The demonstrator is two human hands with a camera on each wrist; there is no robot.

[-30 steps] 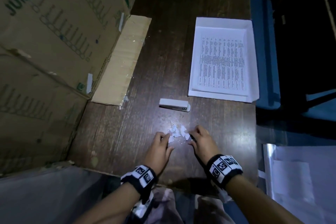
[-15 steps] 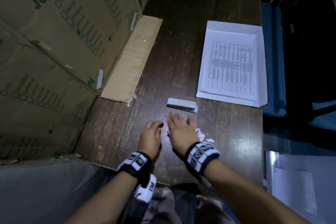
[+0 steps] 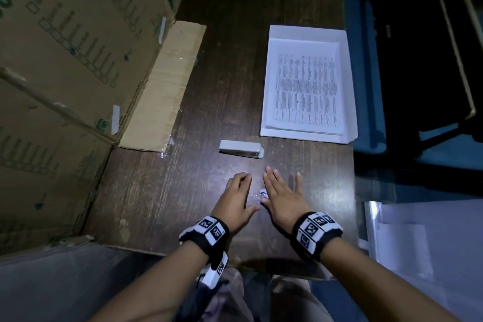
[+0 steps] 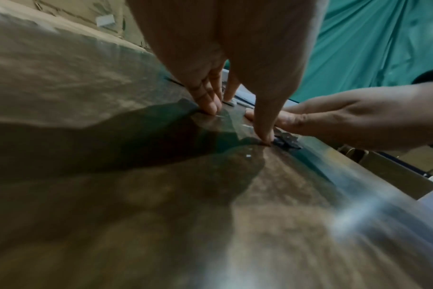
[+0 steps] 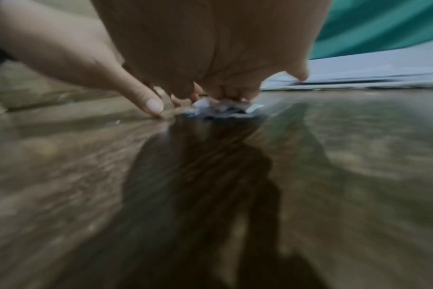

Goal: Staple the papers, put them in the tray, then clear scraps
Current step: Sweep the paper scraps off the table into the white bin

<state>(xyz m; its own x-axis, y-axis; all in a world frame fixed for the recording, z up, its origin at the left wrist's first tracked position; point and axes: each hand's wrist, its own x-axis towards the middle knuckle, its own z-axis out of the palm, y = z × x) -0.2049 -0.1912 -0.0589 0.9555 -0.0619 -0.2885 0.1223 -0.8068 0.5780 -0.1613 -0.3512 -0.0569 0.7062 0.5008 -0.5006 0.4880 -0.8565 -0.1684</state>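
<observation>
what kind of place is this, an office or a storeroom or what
Probably a storeroom or back office, dimly lit. A dark wooden desk holds a white paper tray and a stapler, with large cardboard boxes alongside and a blue chair beyond.

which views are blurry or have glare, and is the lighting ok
Head view: dim overall but sharp; the printed papers in the white tray and the stapler read clearly. Left wrist view: the near table is smeared, with a bright glare streak at lower right. Right wrist view: heavy blur, the right hand casts a dark shadow, and the scraps are soft.
</observation>
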